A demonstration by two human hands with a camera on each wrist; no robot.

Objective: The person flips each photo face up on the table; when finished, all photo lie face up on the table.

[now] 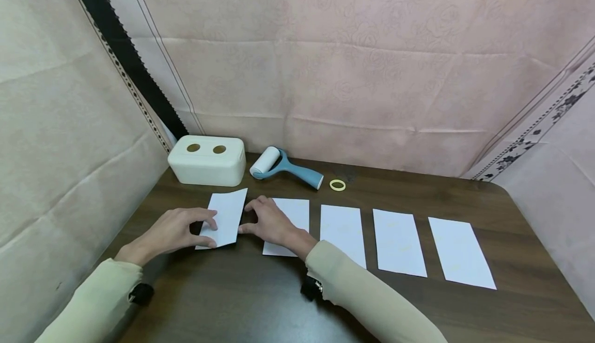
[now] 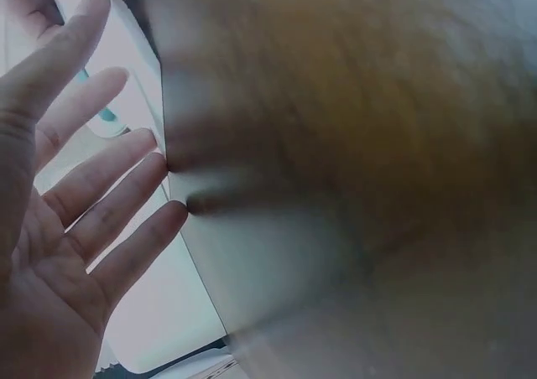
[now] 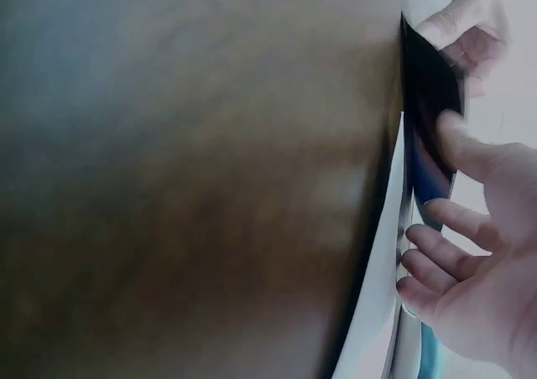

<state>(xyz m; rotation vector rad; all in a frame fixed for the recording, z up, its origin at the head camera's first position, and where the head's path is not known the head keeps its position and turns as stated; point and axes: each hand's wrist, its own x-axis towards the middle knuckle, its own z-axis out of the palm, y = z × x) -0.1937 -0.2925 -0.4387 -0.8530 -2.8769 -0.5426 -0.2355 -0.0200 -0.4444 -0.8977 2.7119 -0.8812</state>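
At the left of a row of white cards, one white card (image 1: 228, 214) is tilted, its right edge raised off the table. My left hand (image 1: 172, 229) is at its left side, with thumb and fingertips over the white face. My right hand (image 1: 274, 223) is at its right edge, fingers relaxed and apart. In the right wrist view the card's dark underside (image 3: 432, 98) shows, and the right thumb (image 3: 457, 144) touches it. The left wrist view shows the left fingers (image 2: 117, 194) spread and nearly straight. A second white card (image 1: 295, 214) lies partly beneath my right hand.
Several more white cards (image 1: 400, 242) lie in a row to the right. Behind stand a white box (image 1: 206, 162) with two round holes, a blue-handled lint roller (image 1: 297, 171) and a yellow ring (image 1: 337, 185). Pale cloth (image 1: 325, 74) hangs around the dark wooden table (image 1: 223, 301).
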